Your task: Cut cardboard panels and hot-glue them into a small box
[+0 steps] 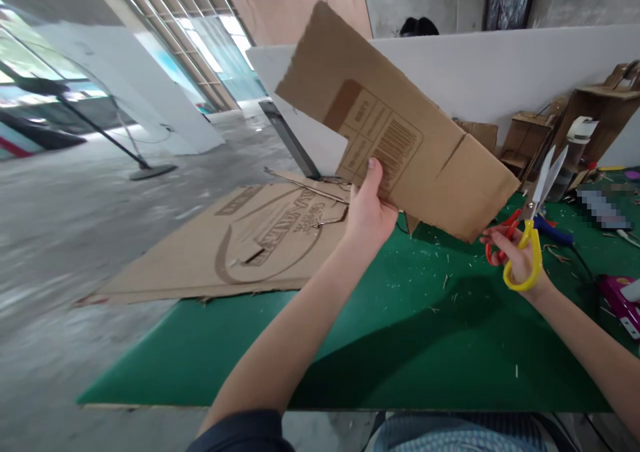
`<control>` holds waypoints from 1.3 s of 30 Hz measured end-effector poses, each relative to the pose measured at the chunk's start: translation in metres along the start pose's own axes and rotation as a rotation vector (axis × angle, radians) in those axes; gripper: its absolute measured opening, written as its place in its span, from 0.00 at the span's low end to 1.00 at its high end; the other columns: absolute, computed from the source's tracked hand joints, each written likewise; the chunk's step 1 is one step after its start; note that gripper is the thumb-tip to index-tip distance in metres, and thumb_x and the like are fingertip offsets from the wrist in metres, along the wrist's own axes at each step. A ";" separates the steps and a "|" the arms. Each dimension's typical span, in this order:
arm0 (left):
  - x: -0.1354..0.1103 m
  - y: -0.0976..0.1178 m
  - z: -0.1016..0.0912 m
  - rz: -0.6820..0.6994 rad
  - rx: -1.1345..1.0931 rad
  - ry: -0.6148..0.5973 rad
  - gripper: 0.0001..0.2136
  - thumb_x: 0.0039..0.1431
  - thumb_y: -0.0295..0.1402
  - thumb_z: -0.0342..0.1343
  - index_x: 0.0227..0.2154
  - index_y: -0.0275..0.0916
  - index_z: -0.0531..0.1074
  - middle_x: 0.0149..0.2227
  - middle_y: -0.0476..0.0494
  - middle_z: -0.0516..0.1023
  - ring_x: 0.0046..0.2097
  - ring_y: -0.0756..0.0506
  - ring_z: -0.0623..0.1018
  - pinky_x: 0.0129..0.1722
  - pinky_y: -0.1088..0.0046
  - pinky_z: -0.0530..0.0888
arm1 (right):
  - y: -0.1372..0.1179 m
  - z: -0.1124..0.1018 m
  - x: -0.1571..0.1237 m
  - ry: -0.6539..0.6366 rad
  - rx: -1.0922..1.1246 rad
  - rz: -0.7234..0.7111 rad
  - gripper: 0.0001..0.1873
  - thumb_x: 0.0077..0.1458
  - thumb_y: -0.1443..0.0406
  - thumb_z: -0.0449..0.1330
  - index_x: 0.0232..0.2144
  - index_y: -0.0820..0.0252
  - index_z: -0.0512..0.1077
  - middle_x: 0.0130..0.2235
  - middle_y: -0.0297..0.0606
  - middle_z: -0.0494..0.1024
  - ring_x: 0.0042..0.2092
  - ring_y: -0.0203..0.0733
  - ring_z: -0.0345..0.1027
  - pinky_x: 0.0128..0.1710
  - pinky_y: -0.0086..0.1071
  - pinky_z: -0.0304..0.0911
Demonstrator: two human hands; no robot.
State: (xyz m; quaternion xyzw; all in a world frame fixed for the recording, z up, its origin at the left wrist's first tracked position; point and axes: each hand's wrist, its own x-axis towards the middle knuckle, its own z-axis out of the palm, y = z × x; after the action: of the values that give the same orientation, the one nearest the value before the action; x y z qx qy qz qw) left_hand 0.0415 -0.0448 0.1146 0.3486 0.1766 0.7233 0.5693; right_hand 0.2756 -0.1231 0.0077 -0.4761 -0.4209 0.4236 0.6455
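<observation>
My left hand grips the lower edge of a brown cardboard piece, thumb on its printed face near the barcode. The piece is held up tilted above the table; it has a stepped edge at left and a short slit towards its right end. Close to its lower right corner, my right hand is closed around scissors with one red and one yellow handle. Their blades point up and stand slightly apart, away from the cardboard.
A large printed cardboard sheet overhangs the left of the green table. A white partition stands behind. At right are cardboard structures, a bottle, a blurred-out phone and a magenta tool. Scraps dot the tabletop.
</observation>
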 end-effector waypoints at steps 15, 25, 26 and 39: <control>0.022 0.045 -0.031 -0.211 0.147 -0.194 0.34 0.54 0.65 0.45 0.45 0.41 0.76 0.46 0.38 0.81 0.60 0.29 0.70 0.54 0.51 0.74 | 0.003 -0.018 0.016 0.170 -0.101 -0.131 0.16 0.50 0.55 0.65 0.33 0.55 0.65 0.30 0.30 0.68 0.25 0.34 0.64 0.23 0.32 0.65; 0.020 0.009 -0.036 -0.362 0.357 -0.054 0.18 0.46 0.33 0.69 0.42 0.37 0.77 0.46 0.37 0.81 0.55 0.34 0.77 0.57 0.55 0.74 | -0.004 -0.022 0.018 0.272 -0.212 -0.144 0.17 0.50 0.50 0.64 0.31 0.56 0.70 0.29 0.34 0.73 0.24 0.36 0.66 0.22 0.33 0.66; 0.022 0.007 -0.034 -0.318 0.314 -0.025 0.17 0.48 0.35 0.68 0.42 0.38 0.77 0.47 0.37 0.81 0.55 0.35 0.76 0.57 0.56 0.74 | -0.004 -0.023 0.018 0.246 -0.200 -0.131 0.19 0.50 0.48 0.63 0.31 0.57 0.71 0.31 0.37 0.75 0.27 0.38 0.69 0.22 0.32 0.67; 0.004 0.012 -0.003 -0.087 0.089 0.060 0.12 0.59 0.31 0.58 0.46 0.39 0.75 0.55 0.42 0.77 0.62 0.40 0.70 0.61 0.62 0.70 | 0.003 -0.017 -0.001 -0.405 -0.893 -0.197 0.18 0.48 0.49 0.65 0.32 0.56 0.72 0.25 0.34 0.74 0.24 0.40 0.67 0.25 0.32 0.61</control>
State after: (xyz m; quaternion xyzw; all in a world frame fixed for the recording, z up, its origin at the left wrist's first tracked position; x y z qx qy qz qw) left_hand 0.0306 -0.0444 0.1215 0.3438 0.2408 0.6994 0.5785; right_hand 0.2907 -0.1277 0.0011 -0.5722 -0.7210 0.2230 0.3211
